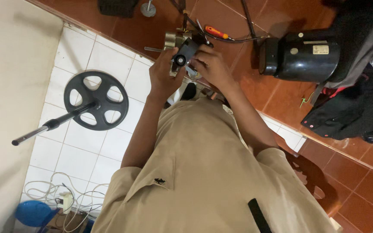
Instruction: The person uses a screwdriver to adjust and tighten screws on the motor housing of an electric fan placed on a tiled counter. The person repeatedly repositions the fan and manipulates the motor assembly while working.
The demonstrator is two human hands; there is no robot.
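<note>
Lying on the white tiles at the far left is a black round stand base (96,100) with its metal pole (44,128) sticking out toward the wall, set well apart from the hands as if parked out of the way. Below it a tangle of white cable (61,196) sits beside a blue bowl (33,212).

Moving across, the person's left hand (162,75) is curled around a small motor part (182,47), gripping its side so the dark front piece faces up. The right hand (212,64) closes on the same part from the other side, fingers bent over its top edge; held between both hands, it stays steady above the red tile floor (359,181).

Just beyond the fingers an orange-handled screwdriver (216,32) lies within easy reach. Further right a black motor housing (301,54) rests on its side, near a heap of dark cloth (355,108).
</note>
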